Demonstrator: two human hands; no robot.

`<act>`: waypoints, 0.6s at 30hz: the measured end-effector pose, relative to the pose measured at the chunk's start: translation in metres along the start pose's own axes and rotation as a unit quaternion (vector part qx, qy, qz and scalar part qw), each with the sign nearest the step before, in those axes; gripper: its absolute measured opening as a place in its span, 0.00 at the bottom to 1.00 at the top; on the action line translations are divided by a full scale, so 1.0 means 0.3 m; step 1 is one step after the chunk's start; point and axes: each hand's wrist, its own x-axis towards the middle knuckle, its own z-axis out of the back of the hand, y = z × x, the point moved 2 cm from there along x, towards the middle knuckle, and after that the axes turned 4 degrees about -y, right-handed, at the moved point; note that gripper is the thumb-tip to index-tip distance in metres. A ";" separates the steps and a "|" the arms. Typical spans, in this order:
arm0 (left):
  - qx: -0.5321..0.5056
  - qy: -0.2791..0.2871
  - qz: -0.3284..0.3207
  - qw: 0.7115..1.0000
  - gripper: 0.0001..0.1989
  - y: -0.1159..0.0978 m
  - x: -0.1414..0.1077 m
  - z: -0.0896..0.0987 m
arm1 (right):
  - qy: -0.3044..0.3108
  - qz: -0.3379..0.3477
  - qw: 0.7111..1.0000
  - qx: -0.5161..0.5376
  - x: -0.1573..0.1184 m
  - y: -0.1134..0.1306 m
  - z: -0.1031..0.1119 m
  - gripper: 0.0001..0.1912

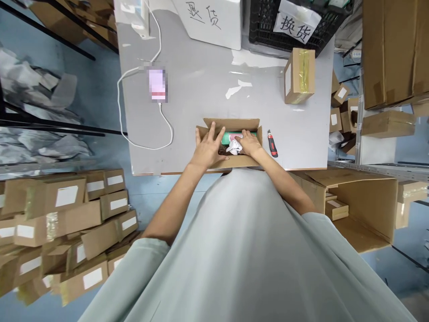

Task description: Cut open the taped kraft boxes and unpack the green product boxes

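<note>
An open cardboard box [234,162] stands at the near edge of the table with its flaps up. My left hand [208,147] is open, its fingers spread over the left end of the box. Inside lies a green and pink package [226,137], partly covered by both hands. A crumpled white paper [234,147] sits in front of it. My right hand [250,144] reaches over the right part of the box, thumb by the paper and fingers on the package. Its fingers look extended and apart from the thumb, not wrapped around anything.
A red and black utility knife [272,144] lies right of the box. Behind it stands a taped carton [299,76]. A phone [157,84] on a white cable [118,103] is at left. A white labelled box [214,22] and black crate [268,27] stand at the back.
</note>
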 end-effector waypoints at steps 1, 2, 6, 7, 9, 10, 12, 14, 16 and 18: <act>-0.006 0.000 -0.001 1.000 0.67 0.004 -0.003 -0.002 | 0.004 -0.012 1.000 0.009 0.003 0.008 -0.002 0.34; -0.012 0.000 -0.004 1.000 0.66 0.007 -0.006 -0.005 | 0.007 -0.022 1.000 0.021 0.005 0.017 -0.005 0.35; -0.027 -0.009 -0.020 0.999 0.54 0.015 -0.011 -0.030 | 0.033 -0.014 0.998 0.059 0.009 0.062 -0.026 0.32; -0.027 -0.009 -0.029 0.999 0.49 0.015 -0.007 -0.039 | 0.048 -0.004 0.997 0.063 0.009 0.072 -0.032 0.29; -0.024 0.005 -0.050 0.998 0.38 0.010 0.007 -0.062 | 0.075 0.009 0.995 0.068 0.005 0.083 -0.040 0.27; -0.023 0.019 -0.057 0.998 0.35 0.006 0.018 -0.075 | 0.082 0.011 0.994 0.070 0.000 0.084 -0.041 0.27; -0.027 0.066 -0.041 0.997 0.30 -0.001 0.044 -0.105 | 0.077 0.008 0.994 0.073 -0.015 0.075 -0.039 0.28; -0.033 0.117 0.007 0.993 0.25 -0.004 0.071 -0.136 | 0.061 0.001 0.995 0.077 -0.035 0.055 -0.033 0.28; -0.037 0.148 0.059 0.987 0.22 -0.005 0.095 -0.162 | 0.043 -0.022 0.997 0.067 -0.051 0.031 -0.029 0.25; -0.042 0.151 0.091 0.983 0.20 -0.007 0.115 -0.182 | 0.037 -0.062 0.997 0.036 -0.060 0.011 -0.031 0.22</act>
